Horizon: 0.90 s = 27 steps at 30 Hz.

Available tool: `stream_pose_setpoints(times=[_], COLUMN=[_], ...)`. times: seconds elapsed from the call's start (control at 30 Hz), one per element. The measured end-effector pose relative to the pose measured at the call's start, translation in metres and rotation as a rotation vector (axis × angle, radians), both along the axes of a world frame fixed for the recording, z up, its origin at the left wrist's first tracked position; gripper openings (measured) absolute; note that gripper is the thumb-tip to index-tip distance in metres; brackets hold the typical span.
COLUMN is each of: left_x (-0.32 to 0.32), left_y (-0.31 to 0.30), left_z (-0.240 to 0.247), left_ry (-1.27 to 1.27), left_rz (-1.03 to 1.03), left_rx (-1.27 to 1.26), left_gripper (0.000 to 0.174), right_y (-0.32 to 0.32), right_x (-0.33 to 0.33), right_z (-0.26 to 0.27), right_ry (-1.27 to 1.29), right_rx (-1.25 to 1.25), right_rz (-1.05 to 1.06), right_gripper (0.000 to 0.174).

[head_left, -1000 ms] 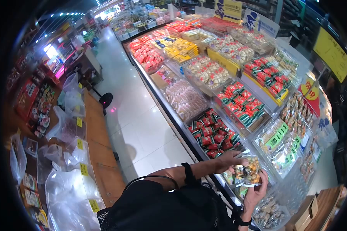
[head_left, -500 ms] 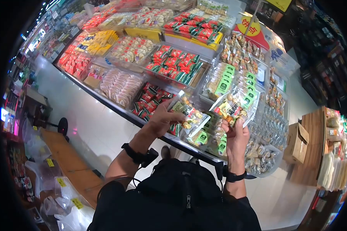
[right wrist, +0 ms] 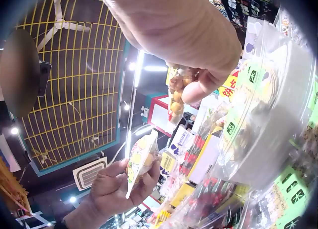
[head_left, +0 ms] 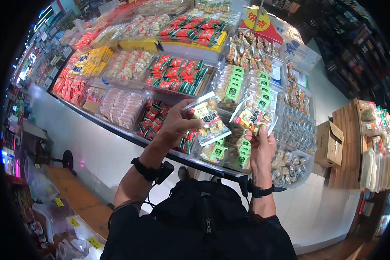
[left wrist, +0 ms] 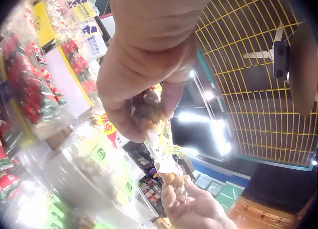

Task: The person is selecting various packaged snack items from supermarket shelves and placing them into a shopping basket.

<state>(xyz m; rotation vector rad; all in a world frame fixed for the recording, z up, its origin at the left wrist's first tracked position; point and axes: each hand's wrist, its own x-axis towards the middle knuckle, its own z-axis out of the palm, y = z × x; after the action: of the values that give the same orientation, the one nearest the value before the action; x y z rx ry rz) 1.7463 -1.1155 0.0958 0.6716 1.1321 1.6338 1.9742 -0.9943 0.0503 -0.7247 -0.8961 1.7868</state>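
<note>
My left hand [head_left: 177, 123] pinches a clear snack packet [head_left: 209, 119] by its left side, thumb across the printed front. It holds round nut-like pieces and stands tilted above the display. To the right, my right hand [head_left: 263, 149] grips a similar snack packet [head_left: 252, 118] at its lower right edge, thumb on the front. Both printed faces turn up toward the head. In the left wrist view the fingers of the left hand [left wrist: 149, 55] cover much of their packet. The right wrist view shows round brown pieces [right wrist: 176, 97] under the right thumb.
Beneath the hands stand bins of green-labelled packets [head_left: 232, 91], with red-and-green packets [head_left: 175, 73] to their left. Clear-wrapped pieces [head_left: 288, 167] fill a bin at the front right. A cardboard box [head_left: 329, 143] and a wooden shelf [head_left: 350, 147] stand farther right.
The view has swung right along the display. Both hands, first together around packets, have moved apart with one packet each. The left packet has turned its printed face up.
</note>
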Motion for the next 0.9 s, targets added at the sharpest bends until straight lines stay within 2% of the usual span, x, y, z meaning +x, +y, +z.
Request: stream_pose_setpoints(times=[0.2, 0.33, 0.43, 0.47, 0.57, 0.8, 0.9], left_x=[0.004, 0.005, 0.011, 0.014, 0.019, 0.013, 0.026], left_y=[0.006, 0.008, 0.014, 0.016, 0.021, 0.021, 0.024], left_z=[0.003, 0.001, -0.002, -0.004, -0.005, -0.015, 0.003], left_ry=[0.033, -0.007, -0.049, -0.066, -0.087, -0.144, -0.208], left_rz=[-0.024, -0.071, -0.091, -0.086, -0.068, -0.153, -0.083], left_rx=[0.018, -0.032, -0.05, -0.058, -0.063, -0.026, -0.035], left_gripper=[0.051, 0.045, 0.041, 0.039, 0.035, 0.033, 0.028], right_y=[0.001, -0.007, -0.013, -0.016, -0.019, -0.017, -0.018], right_x=[0.0, -0.007, -0.016, -0.017, -0.017, -0.013, -0.011], right_z=[0.006, 0.01, 0.009, 0.016, 0.024, 0.022, 0.023], right_ry=[-0.004, -0.191, -0.292, -0.405, -0.573, -0.545, -0.557], right_rx=[-0.002, 0.34, 0.731, 0.843, 1.117, 1.151, 1.167], right_rz=[0.01, -0.144, -0.164, -0.143, -0.134, -0.154, -0.155], right_gripper=[0.029, 0.03, 0.033, 0.038, 0.035, 0.037, 0.037])
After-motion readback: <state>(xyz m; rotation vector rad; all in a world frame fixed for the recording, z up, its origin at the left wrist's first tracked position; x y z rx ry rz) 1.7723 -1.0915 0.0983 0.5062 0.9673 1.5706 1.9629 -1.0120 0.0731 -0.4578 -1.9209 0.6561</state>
